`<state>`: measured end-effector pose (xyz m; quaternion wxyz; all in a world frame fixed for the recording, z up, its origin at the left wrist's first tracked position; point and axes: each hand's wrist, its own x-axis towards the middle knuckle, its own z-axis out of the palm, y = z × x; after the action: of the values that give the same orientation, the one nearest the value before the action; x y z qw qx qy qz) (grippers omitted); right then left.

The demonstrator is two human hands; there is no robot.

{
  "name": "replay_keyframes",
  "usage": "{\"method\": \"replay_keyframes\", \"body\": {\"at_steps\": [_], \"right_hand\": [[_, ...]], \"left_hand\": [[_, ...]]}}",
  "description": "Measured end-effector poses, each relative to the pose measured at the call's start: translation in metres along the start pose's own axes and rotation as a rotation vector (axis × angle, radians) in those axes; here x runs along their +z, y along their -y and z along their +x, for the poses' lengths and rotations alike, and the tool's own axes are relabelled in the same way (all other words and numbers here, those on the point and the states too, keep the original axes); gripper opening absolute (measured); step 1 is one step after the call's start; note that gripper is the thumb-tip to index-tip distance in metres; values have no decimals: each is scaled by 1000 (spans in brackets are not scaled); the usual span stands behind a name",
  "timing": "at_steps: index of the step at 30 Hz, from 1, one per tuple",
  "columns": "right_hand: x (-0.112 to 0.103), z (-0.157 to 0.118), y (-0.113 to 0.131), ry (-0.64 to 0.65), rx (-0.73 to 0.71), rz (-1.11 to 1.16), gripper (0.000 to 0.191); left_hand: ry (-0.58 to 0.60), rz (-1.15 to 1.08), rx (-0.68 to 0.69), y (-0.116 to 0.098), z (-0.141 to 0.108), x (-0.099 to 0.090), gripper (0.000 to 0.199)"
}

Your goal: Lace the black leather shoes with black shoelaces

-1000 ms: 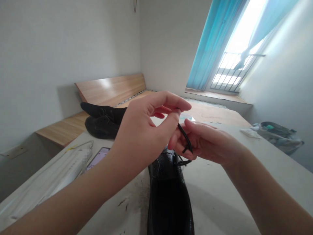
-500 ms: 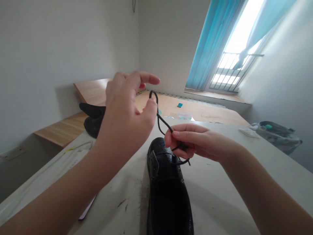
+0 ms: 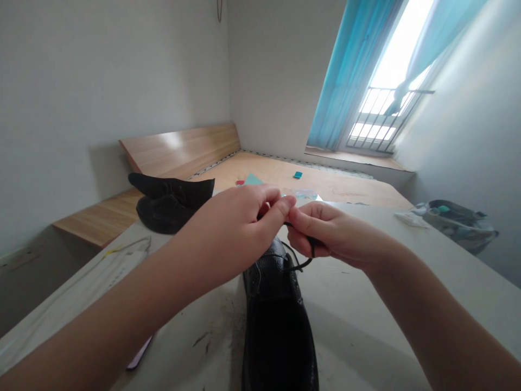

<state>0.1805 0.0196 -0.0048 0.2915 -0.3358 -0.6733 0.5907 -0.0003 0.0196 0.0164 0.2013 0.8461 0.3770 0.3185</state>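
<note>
A black leather shoe lies on the white table with its toe pointing away from me. Above its toe my two hands meet. My right hand is closed around a black shoelace, which hangs in a curve down to the eyelets on the shoe's right side. Thumb and fingers of my left hand pinch together at the right fingertips, with a bit of the dark lace showing between the hands. Part of the lace is hidden inside the fingers.
Another black shoe stands at the table's far left. A thin cable with a yellow part lies on the left. Beyond the white table is a wooden board with a teal piece. A grey bag sits at the right.
My left hand has come down and right, from spread fingers near a raised lace loop to a pinch against my right hand. The loop no longer stands up in view.
</note>
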Motion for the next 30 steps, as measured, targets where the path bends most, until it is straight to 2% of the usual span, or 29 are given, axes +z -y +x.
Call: {"method": "replay_keyframes", "body": {"at_steps": [3,8,13,19,24,28,30], "right_hand": [[-1,0,0,-32,-77,119,49],[-3,-2,1,-53,-96,303,31],[0,-1,2,-97,-132,264,37],[3,2,3,-91,-183,292,39],[5,3,5,-83,-203,268,42],[5,2,4,-81,-148,221,33],[4,2,4,-48,-137,185,37]], "left_hand": [[38,-26,-1,1,0,-2,37],[-46,-38,-57,2,0,-7,41],[-15,-59,-41,5,-1,-11,41],[150,5,25,-1,-3,-9,32],[160,7,49,-2,-3,-9,30],[177,-7,74,-2,-4,-9,30],[207,-16,85,-3,-5,-9,30]]}}
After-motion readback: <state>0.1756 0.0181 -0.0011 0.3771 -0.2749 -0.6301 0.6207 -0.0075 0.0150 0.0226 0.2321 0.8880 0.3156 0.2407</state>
